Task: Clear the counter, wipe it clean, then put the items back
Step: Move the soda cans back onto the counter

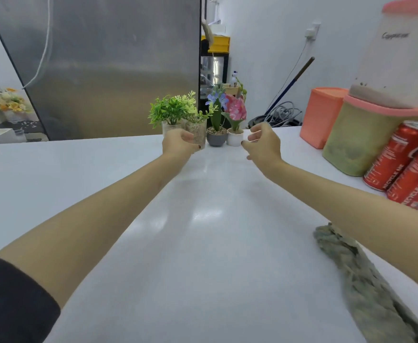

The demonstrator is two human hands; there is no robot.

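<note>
Lifting with your left grip [178, 143] curled round the glass pot [172, 126], right grip [262, 142] open and empty, could tip the pebble pot [198, 133] just beside it.

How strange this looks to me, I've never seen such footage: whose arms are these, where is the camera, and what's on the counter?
No machine here: a person is working with bare hands. The single picture comes from a wide-angle camera worn on their head, looking forward and down, so both arms stretch away from you. At the far side of the white counter stand four small potted plants. The left hand curls round the front of a clear pot of green leaves; whether it truly grips it is unclear. The right hand hangs open beside the white pot with a pink flower, holding nothing. On the right are red cans, pink-lidded tubs and a crumpled cloth.
</note>
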